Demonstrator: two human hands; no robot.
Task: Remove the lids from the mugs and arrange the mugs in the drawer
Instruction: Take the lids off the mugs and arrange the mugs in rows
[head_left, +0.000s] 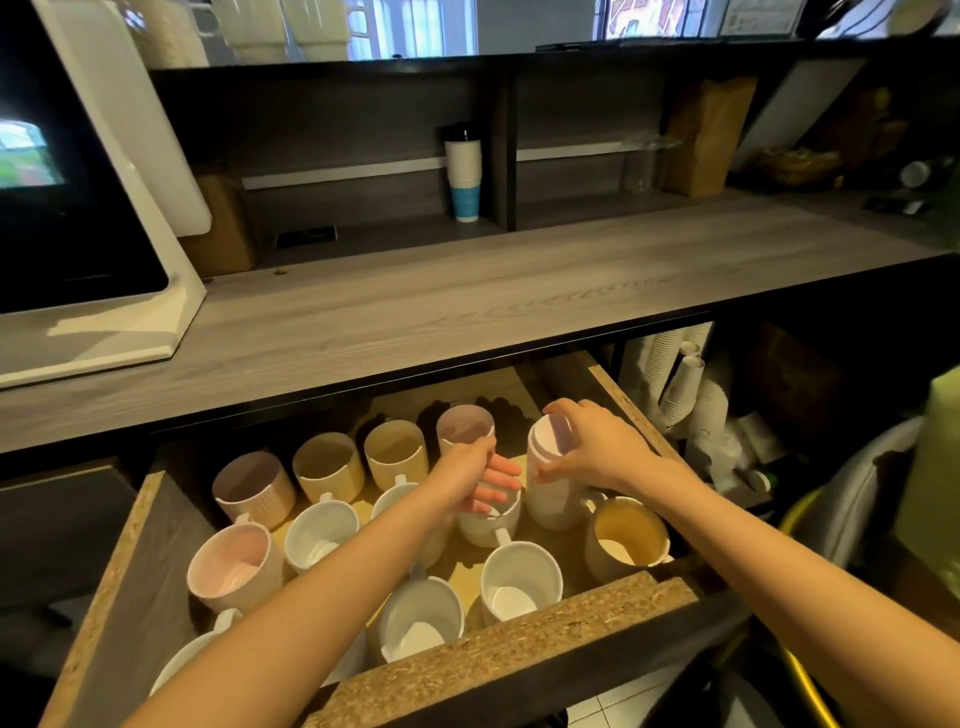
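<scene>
The open drawer (519, 642) holds several mugs, none with a lid that I can see. Ribbed beige and mauve mugs (328, 464) line the back row. White mugs (521, 578), a pink mug (235, 566) and a tan mug (629, 535) stand in front. My right hand (597, 448) grips the upper part of a tall white mug (551, 493) at the drawer's right side; its pale top tilts toward me. My left hand (475, 475) curls over the rim of a small white mug (488, 525) in the middle, just left of the tall one.
A grey wooden counter (467, 301) runs above the drawer, with a white-framed screen (78, 208) on its left. Stacked paper cups (464, 174) stand on the back shelf, and more cup stacks (685, 384) lie right of the drawer. A yellow hose (800, 670) hangs lower right.
</scene>
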